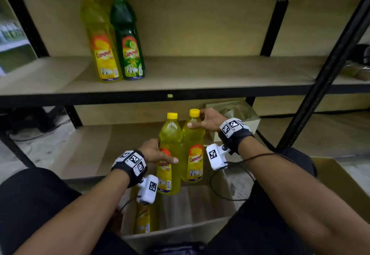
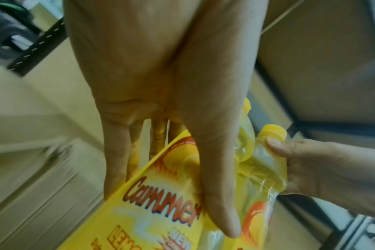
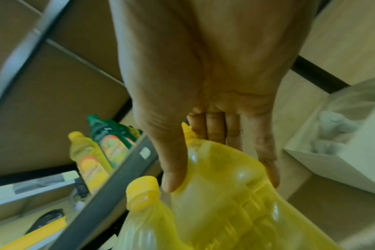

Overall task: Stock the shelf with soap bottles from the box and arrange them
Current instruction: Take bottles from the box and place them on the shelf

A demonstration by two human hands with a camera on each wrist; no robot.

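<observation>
Two yellow soap bottles hang upright above the open cardboard box (image 1: 180,232). My left hand (image 1: 158,152) grips the left yellow bottle (image 1: 170,140) around its middle, thumb across the label (image 2: 161,194). My right hand (image 1: 208,121) holds the right yellow bottle (image 1: 193,146) by its shoulder just under the cap (image 3: 225,182). The two bottles touch side by side. Another yellow bottle (image 1: 144,220) lies in the box below my left wrist. On the upper shelf (image 1: 200,74) stand a yellow bottle (image 1: 102,40) and a green bottle (image 1: 128,40), close together.
A black shelf rail (image 1: 180,95) runs across just above the held bottles. A black upright post (image 1: 328,70) slants on the right. A small box with crumpled plastic (image 1: 236,114) sits on the lower shelf behind my right hand. A second cardboard box (image 1: 344,182) lies right.
</observation>
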